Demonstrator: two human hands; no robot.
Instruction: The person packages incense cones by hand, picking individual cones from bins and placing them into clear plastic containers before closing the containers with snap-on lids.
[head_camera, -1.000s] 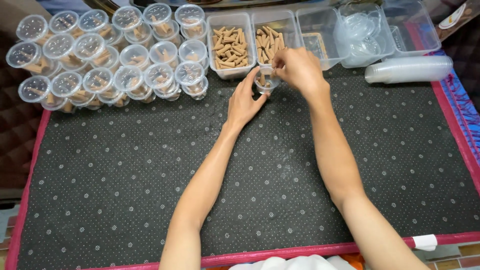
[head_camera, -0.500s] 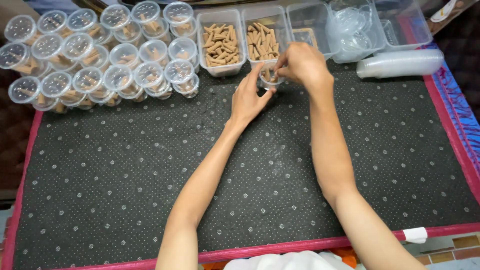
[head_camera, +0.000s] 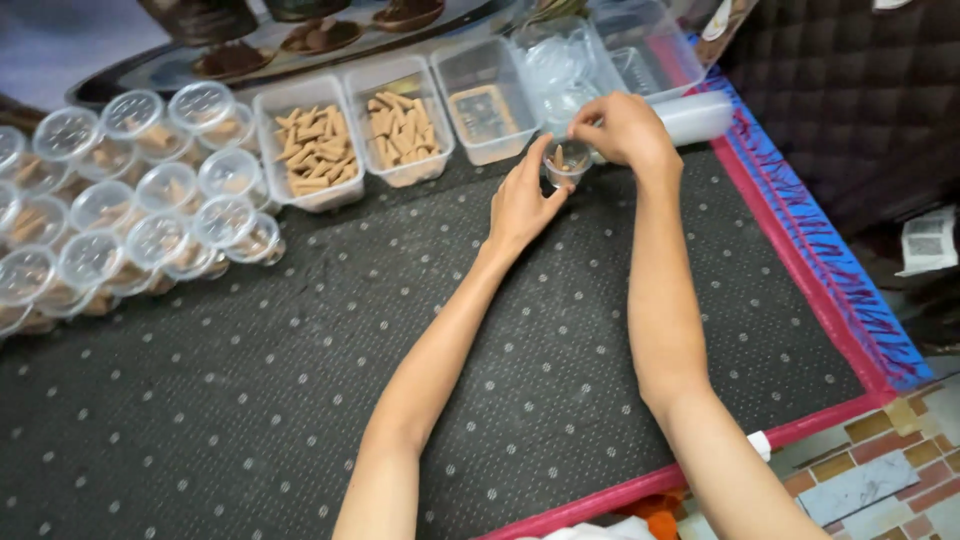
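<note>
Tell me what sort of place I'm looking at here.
Probably a small home or shop packing spot. A dark dotted mat holds stacked lidded clear cups and tubs of brown cones; both hands hold one small cup.

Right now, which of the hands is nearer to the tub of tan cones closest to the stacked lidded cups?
Left. The left hand lies right of that tub of cones, holding the small clear cup. The right hand is farther right, beyond the cup.
</note>
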